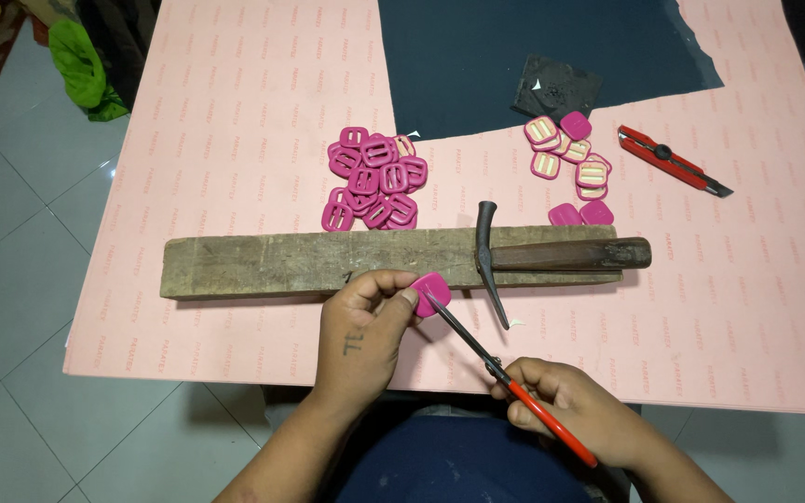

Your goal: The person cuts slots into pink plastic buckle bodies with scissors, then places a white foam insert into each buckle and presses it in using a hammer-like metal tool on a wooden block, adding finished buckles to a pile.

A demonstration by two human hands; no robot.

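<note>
Left hand (365, 326) pinches smooth magenta plastic piece (431, 292), rounded square, fingers clamped on its edge, just in front of rough worn wood plank (263, 264). Right hand (575, 410) wraps red-handled scissors (505, 377), blade tips touching piece. Hammer (514, 256) lies on plank. Slotted pink buckle pile (375, 180) behind, on pale pink sheet (235, 112).

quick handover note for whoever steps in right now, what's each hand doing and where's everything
Left hand: pinches a pink plastic piece in front of the wooden plank.
Right hand: grips red-handled scissors, blade tips at that piece.
Hammer lies on the plank.
Pile of pink slotted buckles behind the plank; smaller group of pink pieces with cream insides to the right, near a red utility knife.
All on a pink sheet.
Done: cannot tell which pile is finished. Left: the piece in hand is mid-trim.
</note>
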